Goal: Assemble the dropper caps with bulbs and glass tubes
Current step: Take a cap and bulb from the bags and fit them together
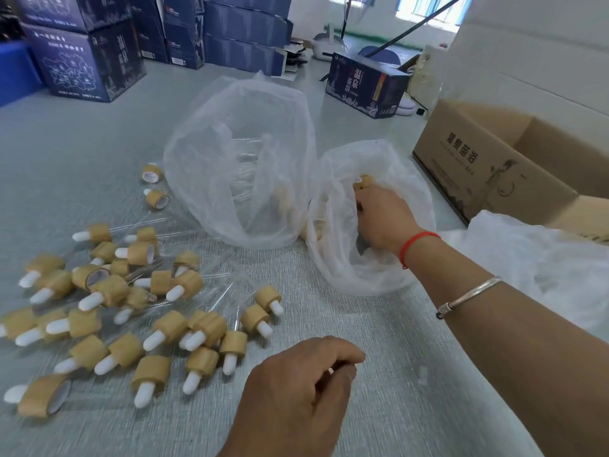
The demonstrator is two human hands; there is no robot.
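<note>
Bags came first: a tall clear plastic bag point(237, 159) of glass tubes stood beside a smaller bag point(372, 219), where the right hand point(382, 219) reached in, its grip hidden. Assembled dropper caps point(131, 308) lay heaped left. The left hand point(296, 387) hovered, fingers curled; contents unclear.

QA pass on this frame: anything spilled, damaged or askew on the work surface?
Nothing looks broken or spilled. The assembled droppers lie in a loose, unsorted heap at left, and two bamboo caps sit apart near the tube bag. The right hand reaches into the cap bag; the left hand is curled, contents unclear.
</note>
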